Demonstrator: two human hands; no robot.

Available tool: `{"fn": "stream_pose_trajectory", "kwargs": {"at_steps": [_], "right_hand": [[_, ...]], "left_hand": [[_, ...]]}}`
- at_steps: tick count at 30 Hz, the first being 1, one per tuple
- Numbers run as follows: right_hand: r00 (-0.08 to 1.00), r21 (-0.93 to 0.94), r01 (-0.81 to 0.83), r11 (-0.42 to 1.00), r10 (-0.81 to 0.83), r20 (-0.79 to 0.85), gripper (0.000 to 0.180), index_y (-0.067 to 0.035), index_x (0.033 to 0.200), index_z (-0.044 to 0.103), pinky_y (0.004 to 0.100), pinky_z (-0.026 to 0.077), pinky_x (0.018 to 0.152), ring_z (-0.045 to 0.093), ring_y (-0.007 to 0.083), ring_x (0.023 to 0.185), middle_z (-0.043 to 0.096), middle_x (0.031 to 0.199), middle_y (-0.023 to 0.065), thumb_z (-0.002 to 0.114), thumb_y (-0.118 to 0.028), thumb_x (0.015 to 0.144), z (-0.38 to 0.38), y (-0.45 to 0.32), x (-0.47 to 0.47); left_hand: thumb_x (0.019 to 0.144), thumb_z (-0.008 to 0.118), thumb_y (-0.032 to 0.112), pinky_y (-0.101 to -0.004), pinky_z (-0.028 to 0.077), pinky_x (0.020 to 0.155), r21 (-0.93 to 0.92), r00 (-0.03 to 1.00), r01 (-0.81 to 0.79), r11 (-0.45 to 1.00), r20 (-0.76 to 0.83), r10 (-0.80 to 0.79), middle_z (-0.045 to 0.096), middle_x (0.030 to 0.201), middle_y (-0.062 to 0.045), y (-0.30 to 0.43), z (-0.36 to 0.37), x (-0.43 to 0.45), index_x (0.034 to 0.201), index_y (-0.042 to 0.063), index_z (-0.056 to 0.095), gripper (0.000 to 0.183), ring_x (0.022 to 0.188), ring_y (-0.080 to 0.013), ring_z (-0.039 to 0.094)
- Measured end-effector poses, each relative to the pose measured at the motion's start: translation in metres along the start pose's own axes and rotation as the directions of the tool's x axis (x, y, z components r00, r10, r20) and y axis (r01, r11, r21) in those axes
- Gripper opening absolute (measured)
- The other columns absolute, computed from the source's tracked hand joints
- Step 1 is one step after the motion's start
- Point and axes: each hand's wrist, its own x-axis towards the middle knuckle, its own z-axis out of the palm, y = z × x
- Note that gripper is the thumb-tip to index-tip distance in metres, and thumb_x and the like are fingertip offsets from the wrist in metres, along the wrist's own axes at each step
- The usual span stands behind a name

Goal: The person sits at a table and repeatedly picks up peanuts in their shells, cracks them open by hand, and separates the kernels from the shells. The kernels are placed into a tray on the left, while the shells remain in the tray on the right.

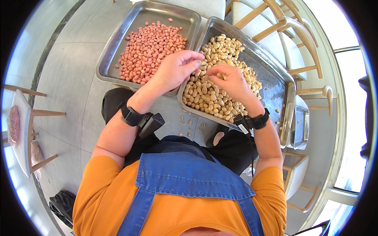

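My left hand (180,69) hovers over the gap between two metal trays, its fingers curled towards the thumb; whether a peanut is between them cannot be made out. To its right, my right hand (229,81) is over the heap of unshelled peanuts (206,96), thumb and forefinger bent together near a peanut in its shell (221,76). The fingers hide whether it is gripped. Those peanuts fill the left part of the right-hand metal tray (288,103). Shelled pink-skinned peanuts (150,47) lie heaped in the left-hand metal tray (103,66).
Bits of shell (189,129) lie on the floor between my feet. Wooden-legged chairs (265,44) crowd the upper right. A smaller metal tray (301,126) rests on a seat at right. At left are a chair with a bag (14,125) and a black plastic bag (62,206).
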Motion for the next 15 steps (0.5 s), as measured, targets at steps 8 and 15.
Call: {"fn": "stream_pose_trajectory", "kwargs": {"at_steps": [8, 15], "right_hand": [[0.962, 0.412, -0.205, 0.888, 0.260, -0.082, 0.013, -0.003, 0.096, 0.069, 0.0236, 0.047, 0.069, 0.059, 0.0077, 0.078, 0.065, 0.085, 0.0005, 0.065, -0.010, 0.086, -0.002, -0.013, -0.030], [0.933, 0.737, -0.198, 0.647, 0.355, -0.060, 0.013, -0.005, 0.099, 0.066, 0.0158, 0.033, 0.049, 0.044, -0.0008, 0.057, 0.057, 0.072, -0.0056, 0.067, -0.013, 0.089, 0.013, -0.016, -0.044]], "left_hand": [[0.096, 0.058, 0.026, -0.0179, 0.039, 0.051, 0.038, 0.929, 0.160, 0.986, 0.332, -0.163, 0.063, 0.075, 0.003, 0.009, 0.015, -0.009, 0.095, 0.004, 0.069, 0.025, 0.058, -0.0019, 0.050], [0.093, 0.064, 0.021, -0.0183, 0.043, 0.056, -0.071, 0.963, 0.122, 0.990, 0.249, -0.101, 0.065, 0.080, 0.002, 0.003, 0.028, -0.014, 0.101, 0.002, 0.067, 0.021, 0.067, -0.0029, 0.054]]}}
